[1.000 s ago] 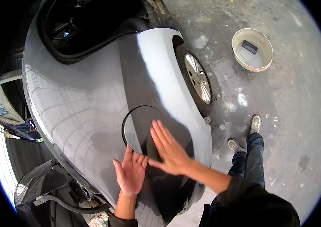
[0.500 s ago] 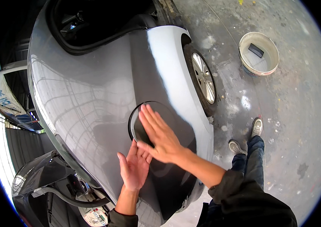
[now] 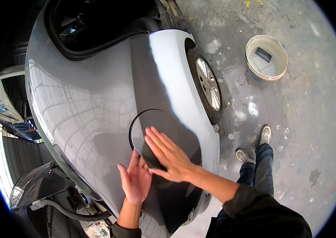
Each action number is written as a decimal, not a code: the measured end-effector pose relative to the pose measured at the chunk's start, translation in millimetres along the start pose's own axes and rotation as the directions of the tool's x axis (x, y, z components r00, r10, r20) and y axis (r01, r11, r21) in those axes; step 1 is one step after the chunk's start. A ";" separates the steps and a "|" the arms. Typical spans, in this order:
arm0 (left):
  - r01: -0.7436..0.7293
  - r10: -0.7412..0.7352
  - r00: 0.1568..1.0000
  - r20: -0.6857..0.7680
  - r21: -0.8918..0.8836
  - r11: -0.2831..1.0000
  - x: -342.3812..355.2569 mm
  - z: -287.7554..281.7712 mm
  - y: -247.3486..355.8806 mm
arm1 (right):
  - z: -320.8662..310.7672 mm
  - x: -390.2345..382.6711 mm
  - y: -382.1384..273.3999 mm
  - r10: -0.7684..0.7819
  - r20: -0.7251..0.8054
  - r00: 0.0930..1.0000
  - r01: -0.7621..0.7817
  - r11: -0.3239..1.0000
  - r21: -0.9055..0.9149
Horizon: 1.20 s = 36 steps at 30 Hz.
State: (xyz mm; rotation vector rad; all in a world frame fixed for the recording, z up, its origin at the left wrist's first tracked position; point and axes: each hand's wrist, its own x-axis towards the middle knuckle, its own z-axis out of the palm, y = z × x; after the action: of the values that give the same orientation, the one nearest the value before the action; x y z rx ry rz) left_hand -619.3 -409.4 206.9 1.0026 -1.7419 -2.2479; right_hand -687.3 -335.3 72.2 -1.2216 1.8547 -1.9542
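Observation:
The round fuel flap (image 3: 161, 120) on the grey car's rear side panel shows a dark gap along its left edge. My right hand (image 3: 172, 160) lies flat across the flap's lower part, fingers together and stretched out, thumb apart. Between that thumb and the fingers shows a dark patch; whether it is a thin sheet or a shadow I cannot tell. My left hand (image 3: 137, 180) is palm up with its fingers extended, the fingertips at the flap's lower left rim and partly hidden there. Neither hand visibly grips anything.
A whitish sanded band (image 3: 172, 85) runs along the wheel arch beside the wheel (image 3: 208, 84). On the concrete floor stands a bucket (image 3: 251, 65) with a dark block (image 3: 263, 54) inside. A dark car part (image 3: 37, 184) is at lower left. My shoes (image 3: 265, 135) are at right.
My right hand has slid down across the flap, toward me. My left hand has stayed at the rim. The whole view has shifted slightly to the left.

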 end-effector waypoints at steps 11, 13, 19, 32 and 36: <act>-0.002 -0.002 0.992 0.127 0.029 1.000 5.6 -11.5 2.1 | -3.1 18.0 18.9 0.270 -0.171 0.948 -0.281 0.959 -0.044; 0.000 -0.007 0.989 0.147 0.046 0.999 6.0 -18.9 0.1 | -4.9 38.3 5.1 0.123 -0.140 0.982 -0.133 0.989 -0.060; 0.014 -0.019 0.988 0.155 0.035 0.999 7.1 -2.8 1.8 | -12.9 14.0 51.5 0.180 -0.218 0.959 -0.183 0.983 0.004; 0.020 -0.047 0.984 0.171 0.159 0.987 7.7 -7.7 6.6 | -4.5 33.7 -3.3 0.151 -0.096 0.984 -0.161 0.982 -0.103; -0.020 -0.007 0.993 0.121 0.225 0.974 2.8 -10.5 8.1 | 9.0 -48.4 -35.5 0.046 0.172 0.984 -0.036 0.998 -0.059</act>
State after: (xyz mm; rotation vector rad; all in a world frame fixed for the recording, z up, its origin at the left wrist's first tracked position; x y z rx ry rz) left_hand -617.9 -421.9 211.7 0.9136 -2.0867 -2.1854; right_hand -636.2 -304.1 82.3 -1.3122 1.8432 -1.7258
